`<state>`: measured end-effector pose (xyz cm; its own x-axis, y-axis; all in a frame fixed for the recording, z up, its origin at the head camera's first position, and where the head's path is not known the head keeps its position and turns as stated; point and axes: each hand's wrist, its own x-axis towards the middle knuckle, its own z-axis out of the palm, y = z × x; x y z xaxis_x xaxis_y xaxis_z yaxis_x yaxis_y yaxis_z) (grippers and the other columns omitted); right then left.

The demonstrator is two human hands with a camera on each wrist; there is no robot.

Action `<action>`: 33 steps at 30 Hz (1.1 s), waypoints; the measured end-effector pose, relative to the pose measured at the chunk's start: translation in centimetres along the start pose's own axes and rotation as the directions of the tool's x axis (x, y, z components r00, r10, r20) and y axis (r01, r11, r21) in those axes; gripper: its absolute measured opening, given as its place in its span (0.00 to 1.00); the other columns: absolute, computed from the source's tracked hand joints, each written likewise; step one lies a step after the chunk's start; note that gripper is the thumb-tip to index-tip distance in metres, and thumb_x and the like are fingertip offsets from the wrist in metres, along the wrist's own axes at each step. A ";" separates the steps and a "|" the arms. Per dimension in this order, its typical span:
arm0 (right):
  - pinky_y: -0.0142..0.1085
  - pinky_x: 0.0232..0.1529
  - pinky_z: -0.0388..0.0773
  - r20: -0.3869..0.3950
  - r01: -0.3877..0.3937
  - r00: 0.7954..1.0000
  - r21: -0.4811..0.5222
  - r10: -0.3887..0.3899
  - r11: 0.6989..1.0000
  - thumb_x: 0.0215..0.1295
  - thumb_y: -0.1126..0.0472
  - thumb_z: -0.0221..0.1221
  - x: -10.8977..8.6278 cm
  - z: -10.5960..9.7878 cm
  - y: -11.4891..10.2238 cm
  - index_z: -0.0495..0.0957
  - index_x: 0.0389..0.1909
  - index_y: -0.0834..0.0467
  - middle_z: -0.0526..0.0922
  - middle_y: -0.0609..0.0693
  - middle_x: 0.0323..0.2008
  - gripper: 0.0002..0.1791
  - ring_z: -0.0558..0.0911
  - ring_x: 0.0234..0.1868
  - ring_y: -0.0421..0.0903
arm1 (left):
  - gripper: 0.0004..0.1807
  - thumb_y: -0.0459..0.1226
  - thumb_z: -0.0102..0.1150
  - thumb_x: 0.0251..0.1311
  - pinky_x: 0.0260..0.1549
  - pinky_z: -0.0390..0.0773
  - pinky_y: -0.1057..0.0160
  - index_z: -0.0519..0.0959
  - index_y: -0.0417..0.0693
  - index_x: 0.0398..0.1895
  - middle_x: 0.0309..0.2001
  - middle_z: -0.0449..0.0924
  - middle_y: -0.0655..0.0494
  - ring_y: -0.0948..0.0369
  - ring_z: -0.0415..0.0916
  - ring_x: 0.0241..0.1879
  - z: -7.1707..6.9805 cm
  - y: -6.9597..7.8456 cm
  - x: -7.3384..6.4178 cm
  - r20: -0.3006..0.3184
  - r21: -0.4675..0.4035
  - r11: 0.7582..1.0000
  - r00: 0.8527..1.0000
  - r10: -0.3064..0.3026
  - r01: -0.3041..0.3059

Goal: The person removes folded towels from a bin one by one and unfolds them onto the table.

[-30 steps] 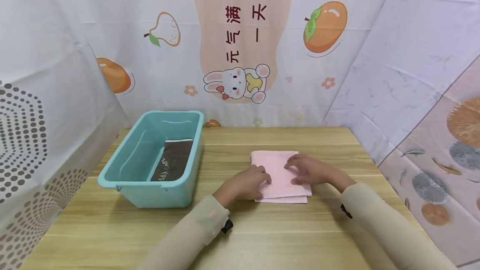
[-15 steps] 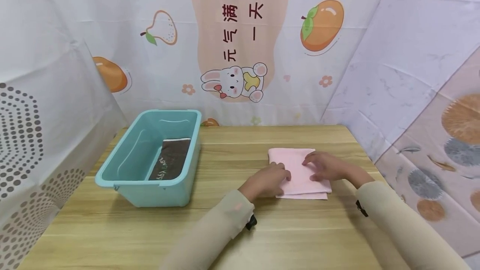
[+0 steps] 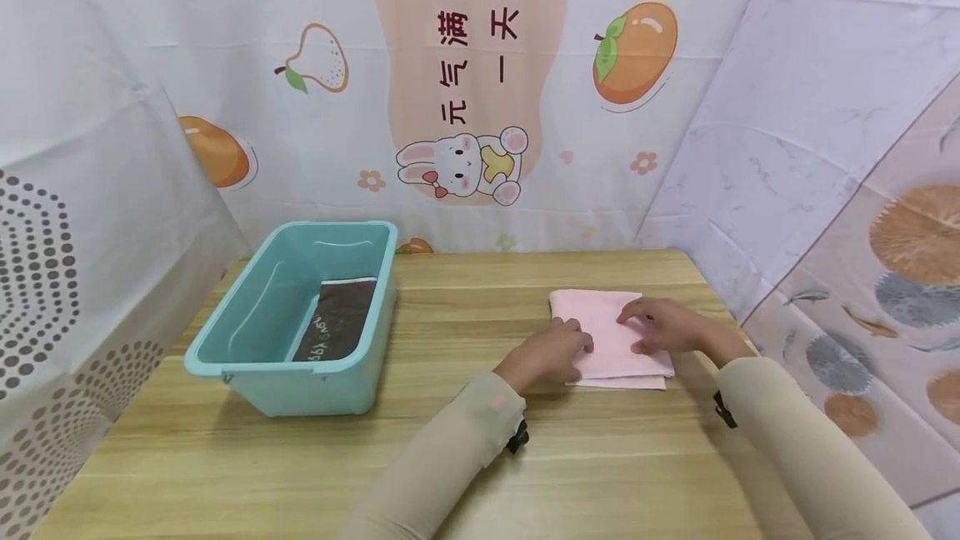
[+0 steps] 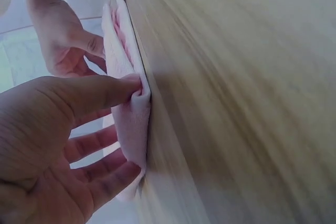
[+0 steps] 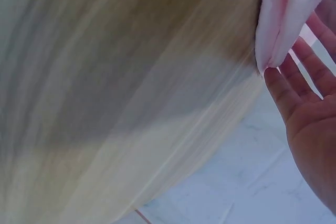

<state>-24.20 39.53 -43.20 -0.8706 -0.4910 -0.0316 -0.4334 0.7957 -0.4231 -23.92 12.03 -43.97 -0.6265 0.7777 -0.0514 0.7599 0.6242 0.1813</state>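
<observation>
A folded pink towel [image 3: 598,332] lies flat on the wooden table, right of centre, with a lower layer peeking out along its near edge. My left hand [image 3: 551,352] is at its left side, fingers slightly bent against it. In the left wrist view the thumb [image 4: 118,88] presses into the towel's edge, making a small crease. My right hand [image 3: 671,327] rests at the towel's right side, fingers spread over the top. In the right wrist view the right thumb [image 5: 278,90] touches a corner of the towel, the other fingers extended beside it.
A light blue plastic bin [image 3: 360,369] stands at the left of the table [image 3: 465,298]. Inside it lies a dark brown folded cloth [image 3: 341,323] with pale lettering. Printed cloth hangings [image 3: 465,227] surround the table at the back and sides.
The pink towel has slid to the right along the table, away from the bin, with both hands moving along with it. The head view has shifted slightly. The bin has stayed in place.
</observation>
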 end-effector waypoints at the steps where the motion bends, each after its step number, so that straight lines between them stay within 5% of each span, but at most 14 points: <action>1: 0.63 0.63 0.69 -0.003 -0.009 1.000 0.003 0.009 1.000 0.60 0.58 0.73 -0.1 0.0 0.0 0.82 0.56 0.56 0.79 0.63 0.62 0.23 0.74 0.64 0.67 | 0.21 0.42 0.70 0.60 0.50 0.73 0.67 0.82 0.57 0.57 0.53 0.76 0.59 0.60 0.68 0.48 0.0 0.2 0.1 -0.001 0.013 1.000 1.000 -0.002 0.002; 7: 0.63 0.63 0.70 -0.015 -0.027 1.000 0.022 0.027 0.999 0.62 0.56 0.72 -0.3 0.1 0.0 0.82 0.58 0.58 0.79 0.63 0.62 0.24 0.74 0.64 0.68 | 0.18 0.49 0.69 0.59 0.41 0.75 0.62 0.81 0.57 0.51 0.48 0.75 0.58 0.59 0.68 0.45 0.5 1.6 0.5 -0.031 0.120 0.992 0.999 -0.030 0.034; 12: 0.59 0.51 0.79 -0.092 -0.032 0.995 0.021 0.034 0.999 0.64 0.63 0.70 -0.3 -0.1 0.1 0.80 0.57 0.68 0.81 0.68 0.55 0.23 0.82 0.50 0.64 | 0.20 0.52 0.72 0.56 0.42 0.73 0.60 0.81 0.60 0.50 0.48 0.76 0.60 0.59 0.70 0.46 0.7 3.0 1.4 -0.068 0.191 0.981 0.998 -0.009 0.022; 17: 0.55 0.48 0.81 -0.116 -0.175 0.975 0.127 0.190 0.976 0.69 0.66 0.63 -0.4 -0.4 0.2 0.71 0.63 0.74 0.79 0.75 0.52 0.26 0.83 0.46 0.63 | 0.20 0.50 0.72 0.58 0.39 0.74 0.62 0.81 0.62 0.52 0.48 0.76 0.62 0.61 0.71 0.45 0.8 4.4 2.4 -0.059 0.222 0.975 0.998 0.008 0.005; 20: 0.49 0.44 0.83 -0.070 -0.278 0.948 0.284 0.310 0.917 0.73 0.67 0.57 -0.9 -0.4 0.4 0.62 0.67 0.77 0.78 0.75 0.50 0.28 0.84 0.46 0.60 | 0.17 0.47 0.70 0.61 0.38 0.74 0.62 0.80 0.63 0.52 0.48 0.76 0.63 0.62 0.71 0.45 0.9 5.4 3.0 -0.050 0.234 0.972 0.999 0.009 0.003; 24: 0.43 0.39 0.84 0.028 -0.367 0.911 0.510 0.412 0.778 0.77 0.69 0.47 -1.5 -0.3 1.0 0.57 0.68 0.80 0.80 0.67 0.44 0.25 0.82 0.40 0.50 | 0.14 0.43 0.66 0.64 0.37 0.75 0.62 0.80 0.64 0.52 0.48 0.76 0.64 0.63 0.72 0.45 1.0 6.6 3.8 -0.040 0.248 0.969 0.999 0.008 0.003; 28: 0.41 0.40 0.84 0.112 -0.404 0.889 0.646 0.443 0.647 0.76 0.72 0.42 -1.9 -0.2 1.7 0.59 0.65 0.81 0.80 0.56 0.38 0.21 0.81 0.36 0.46 | 0.11 0.43 0.65 0.65 0.36 0.77 0.62 0.80 0.64 0.50 0.48 0.76 0.64 0.62 0.73 0.45 1.2 7.2 4.3 -0.040 0.249 0.968 0.999 -0.011 0.021; 33: 0.39 0.40 0.84 0.167 -0.411 0.884 0.720 0.436 0.559 0.76 0.73 0.43 -2.0 -0.1 2.5 0.63 0.63 0.80 0.82 0.50 0.37 0.19 0.81 0.35 0.43 | 0.07 0.43 0.63 0.67 0.34 0.79 0.61 0.82 0.62 0.46 0.45 0.78 0.63 0.62 0.75 0.42 1.3 7.2 4.6 -0.050 0.211 0.977 0.998 -0.028 0.038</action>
<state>-23.53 42.52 -44.06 -0.9200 -0.1467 -0.3634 0.2834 0.3914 -0.8755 -21.10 20.18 -44.22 -0.6557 0.7550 -0.0077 0.7548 0.6552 -0.0320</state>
